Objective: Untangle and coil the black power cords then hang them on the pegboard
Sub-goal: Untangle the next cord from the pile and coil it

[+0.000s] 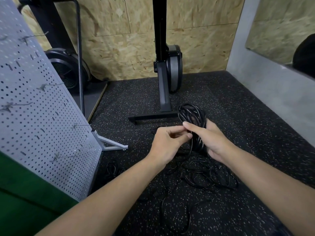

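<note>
My right hand [211, 142] is gripping a coil [192, 114] of black cord, fingers and thumb curled round the bunched loops, which are rising above the fist. My left hand [165, 142] is touching the coil's left side, thumb and forefinger pinching a strand there; which strand, I cannot tell.

Risks, as I am judging them: the loops are being held by one grip alone, so any slackening while the left hand is working could let them spring apart. The free length is running down into the tangle [204, 174], so pulling it may tighten a knot or drag other cords up. An unsecured coil may also be shedding loops once it is hanging on a thin hook [81, 125].

Position: the coil is sitting between both hands, in the air above the floor [255, 116]. The tangle is lying on the floor just below the hands and toward me. A smaller cord [112, 169] is lying apart, near the pegboard [34, 99], which is standing to my left, well apart from the coil.
</note>
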Available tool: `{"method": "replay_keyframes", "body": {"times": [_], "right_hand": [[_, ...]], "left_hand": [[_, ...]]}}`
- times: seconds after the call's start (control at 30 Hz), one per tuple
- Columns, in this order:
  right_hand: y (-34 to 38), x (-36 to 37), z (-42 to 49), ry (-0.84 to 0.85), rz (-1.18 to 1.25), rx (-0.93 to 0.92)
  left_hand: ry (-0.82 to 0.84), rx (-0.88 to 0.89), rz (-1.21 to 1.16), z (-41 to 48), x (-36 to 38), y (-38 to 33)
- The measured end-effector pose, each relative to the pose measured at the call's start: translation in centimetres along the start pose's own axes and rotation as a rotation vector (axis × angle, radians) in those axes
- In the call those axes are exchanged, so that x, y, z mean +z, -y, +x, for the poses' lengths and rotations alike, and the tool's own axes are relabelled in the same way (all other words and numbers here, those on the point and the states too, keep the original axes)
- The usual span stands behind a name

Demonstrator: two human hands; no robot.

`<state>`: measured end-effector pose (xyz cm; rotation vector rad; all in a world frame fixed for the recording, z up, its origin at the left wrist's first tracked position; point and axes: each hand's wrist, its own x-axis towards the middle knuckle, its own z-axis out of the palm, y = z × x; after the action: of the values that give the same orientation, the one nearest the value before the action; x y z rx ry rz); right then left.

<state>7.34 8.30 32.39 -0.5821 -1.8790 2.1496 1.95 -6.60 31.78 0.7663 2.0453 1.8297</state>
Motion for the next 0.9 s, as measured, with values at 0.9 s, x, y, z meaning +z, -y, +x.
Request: {"method": "replay_keyframes", "body": {"times": [0.9], "right_hand": [[2.2,-3.1,1.5,-0.275,0.076,-0.135]], "left_hand": [[0.391,0.066,1.030,1.5,-4.6,6.4]]}}
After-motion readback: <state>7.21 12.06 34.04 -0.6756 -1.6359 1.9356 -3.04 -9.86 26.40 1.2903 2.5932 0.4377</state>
